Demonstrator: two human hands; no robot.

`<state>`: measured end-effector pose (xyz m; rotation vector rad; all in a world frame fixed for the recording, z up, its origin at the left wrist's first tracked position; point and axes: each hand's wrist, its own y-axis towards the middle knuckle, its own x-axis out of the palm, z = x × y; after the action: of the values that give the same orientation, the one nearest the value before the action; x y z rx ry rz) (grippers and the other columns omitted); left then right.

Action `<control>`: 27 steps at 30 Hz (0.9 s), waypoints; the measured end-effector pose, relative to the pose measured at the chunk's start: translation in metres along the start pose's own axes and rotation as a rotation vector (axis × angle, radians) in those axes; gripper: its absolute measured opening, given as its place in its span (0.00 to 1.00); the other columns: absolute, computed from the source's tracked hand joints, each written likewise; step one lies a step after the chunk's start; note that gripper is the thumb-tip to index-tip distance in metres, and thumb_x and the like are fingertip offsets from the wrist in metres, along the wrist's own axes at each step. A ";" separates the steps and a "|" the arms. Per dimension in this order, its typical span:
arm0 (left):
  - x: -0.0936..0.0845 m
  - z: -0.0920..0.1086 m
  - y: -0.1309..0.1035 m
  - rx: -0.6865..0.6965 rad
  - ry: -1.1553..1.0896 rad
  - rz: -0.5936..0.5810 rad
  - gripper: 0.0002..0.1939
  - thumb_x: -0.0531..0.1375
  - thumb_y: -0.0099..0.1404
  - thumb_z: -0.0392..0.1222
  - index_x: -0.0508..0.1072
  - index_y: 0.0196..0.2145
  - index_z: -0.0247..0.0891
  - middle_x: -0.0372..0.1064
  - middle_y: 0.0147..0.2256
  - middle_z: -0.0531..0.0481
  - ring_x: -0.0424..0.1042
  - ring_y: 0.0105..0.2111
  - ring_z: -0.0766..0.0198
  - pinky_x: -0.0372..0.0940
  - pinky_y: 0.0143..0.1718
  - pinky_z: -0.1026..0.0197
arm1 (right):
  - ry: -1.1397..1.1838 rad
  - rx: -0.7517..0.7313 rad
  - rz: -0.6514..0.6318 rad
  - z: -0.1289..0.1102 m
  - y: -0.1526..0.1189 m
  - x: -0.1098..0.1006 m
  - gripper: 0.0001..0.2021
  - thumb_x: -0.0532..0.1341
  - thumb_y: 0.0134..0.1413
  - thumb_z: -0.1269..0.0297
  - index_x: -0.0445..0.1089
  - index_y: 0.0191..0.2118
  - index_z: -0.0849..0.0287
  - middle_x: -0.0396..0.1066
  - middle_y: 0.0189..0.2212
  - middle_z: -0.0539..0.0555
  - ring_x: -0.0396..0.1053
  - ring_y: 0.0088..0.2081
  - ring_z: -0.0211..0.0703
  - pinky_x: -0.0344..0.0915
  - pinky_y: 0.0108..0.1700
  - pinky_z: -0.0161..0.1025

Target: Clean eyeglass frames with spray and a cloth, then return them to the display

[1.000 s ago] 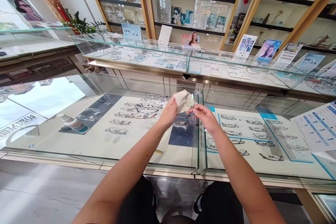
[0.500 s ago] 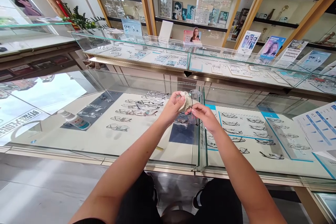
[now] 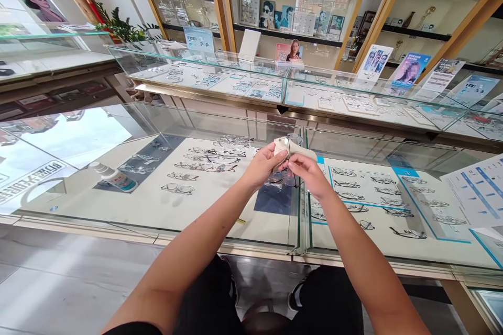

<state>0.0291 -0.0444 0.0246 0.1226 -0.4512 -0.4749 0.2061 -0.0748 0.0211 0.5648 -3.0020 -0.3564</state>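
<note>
Above the glass counter, my left hand [image 3: 262,165] is closed on a pale cream cleaning cloth [image 3: 304,152], pressing it against one lens of a pair of eyeglasses. My right hand [image 3: 308,171] pinches the dark thin frame of these eyeglasses [image 3: 291,178] near its middle. One lens hangs below the fingers; the other is partly covered by the cloth and my left fingers. Both hands are close together over the seam between two glass panels.
A white spray bottle [image 3: 113,177] stands on the counter [image 3: 129,220] at left. Several eyeglasses [image 3: 212,159] lie inside the case under the glass. A printed card stand [image 3: 477,188] is at right. Another glass display counter [image 3: 220,97] runs behind, with shelves beyond.
The cloth, bunched between my hands before, now spreads out to the right behind the eyeglasses. My left hand has shifted slightly right and down; the right hand keeps its pinch.
</note>
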 end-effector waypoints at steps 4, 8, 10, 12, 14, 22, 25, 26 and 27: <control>-0.001 -0.003 0.001 -0.011 -0.090 0.007 0.23 0.77 0.59 0.51 0.73 0.42 0.37 0.64 0.23 0.58 0.59 0.20 0.73 0.58 0.24 0.67 | 0.040 0.031 -0.013 0.005 0.000 0.002 0.17 0.68 0.62 0.43 0.77 0.37 0.53 0.80 0.39 0.55 0.67 0.36 0.45 0.68 0.45 0.46; -0.004 0.000 0.000 -0.030 -0.101 0.000 0.25 0.77 0.58 0.53 0.73 0.43 0.37 0.67 0.24 0.56 0.62 0.20 0.72 0.59 0.24 0.66 | 0.064 0.050 -0.015 0.007 0.001 0.003 0.18 0.69 0.61 0.42 0.76 0.37 0.53 0.79 0.39 0.55 0.68 0.38 0.47 0.68 0.45 0.47; -0.005 0.004 0.000 -0.031 -0.070 -0.001 0.26 0.74 0.61 0.58 0.75 0.44 0.35 0.70 0.26 0.53 0.65 0.21 0.70 0.60 0.25 0.65 | 0.070 0.047 0.000 0.007 0.001 0.001 0.18 0.69 0.61 0.42 0.76 0.38 0.52 0.79 0.39 0.55 0.69 0.40 0.48 0.68 0.44 0.45; -0.007 0.008 0.000 -0.022 -0.048 0.018 0.27 0.72 0.63 0.62 0.76 0.45 0.34 0.73 0.29 0.49 0.69 0.25 0.67 0.62 0.27 0.64 | 0.074 0.038 0.017 0.007 0.002 -0.003 0.17 0.68 0.62 0.43 0.76 0.38 0.52 0.79 0.39 0.54 0.69 0.40 0.47 0.66 0.43 0.44; -0.009 0.010 0.001 0.005 -0.038 0.051 0.27 0.71 0.64 0.61 0.77 0.46 0.34 0.75 0.31 0.48 0.71 0.28 0.66 0.64 0.30 0.64 | 0.069 0.024 0.032 0.007 0.002 -0.006 0.16 0.68 0.63 0.44 0.75 0.38 0.52 0.80 0.40 0.54 0.68 0.38 0.45 0.65 0.43 0.43; -0.010 0.007 0.002 0.107 0.063 0.151 0.29 0.74 0.62 0.58 0.66 0.49 0.42 0.76 0.31 0.53 0.73 0.26 0.64 0.66 0.33 0.62 | 0.071 0.022 0.029 0.005 0.002 -0.006 0.17 0.68 0.63 0.43 0.75 0.37 0.52 0.79 0.39 0.54 0.67 0.35 0.46 0.65 0.44 0.45; -0.009 0.007 0.001 0.117 0.096 0.152 0.29 0.73 0.62 0.60 0.63 0.45 0.43 0.76 0.30 0.54 0.72 0.25 0.65 0.64 0.32 0.62 | 0.066 0.015 0.038 0.005 0.002 -0.005 0.16 0.68 0.63 0.43 0.75 0.38 0.51 0.79 0.39 0.54 0.67 0.36 0.46 0.66 0.44 0.45; -0.008 0.007 0.001 0.117 0.102 0.136 0.29 0.73 0.62 0.61 0.64 0.47 0.43 0.75 0.30 0.54 0.71 0.24 0.65 0.64 0.31 0.62 | 0.066 0.014 0.041 0.005 0.002 -0.006 0.16 0.68 0.63 0.43 0.75 0.37 0.51 0.79 0.39 0.54 0.68 0.36 0.47 0.66 0.44 0.45; -0.008 0.008 0.000 0.116 0.105 0.124 0.28 0.71 0.63 0.61 0.65 0.49 0.44 0.75 0.30 0.54 0.71 0.24 0.65 0.63 0.31 0.62 | 0.065 0.015 0.042 0.005 0.002 -0.006 0.16 0.67 0.63 0.43 0.75 0.37 0.51 0.78 0.39 0.54 0.68 0.37 0.47 0.66 0.44 0.45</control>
<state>0.0192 -0.0402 0.0282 0.2290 -0.3809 -0.3187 0.2103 -0.0696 0.0166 0.5036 -2.9511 -0.3069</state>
